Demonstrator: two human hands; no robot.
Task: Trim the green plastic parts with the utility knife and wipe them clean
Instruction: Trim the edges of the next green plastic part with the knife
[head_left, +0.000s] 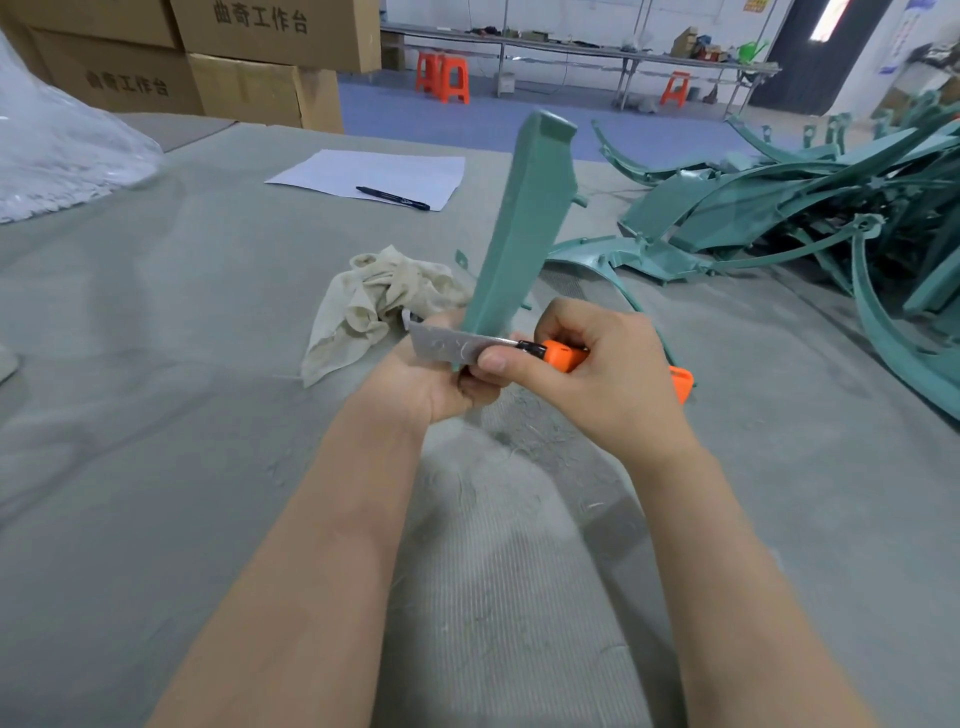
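My left hand (415, 379) grips the lower end of a long green plastic part (524, 228), which stands nearly upright over the grey table (156, 364). My right hand (597, 374) grips an orange utility knife (563, 357), thumb pressed near the blade's base. Its extended blade (452, 345) lies flat across the bottom edge of the part, pointing left. A crumpled off-white rag (379, 301) lies on the table just behind my left hand.
A pile of green plastic parts (810, 208) fills the table's right side. A white paper sheet (374, 174) with a black pen (392, 197) lies further back. Cardboard boxes (249, 62) and a clear plastic bag (57, 150) stand at back left. Shavings dust the table below my hands.
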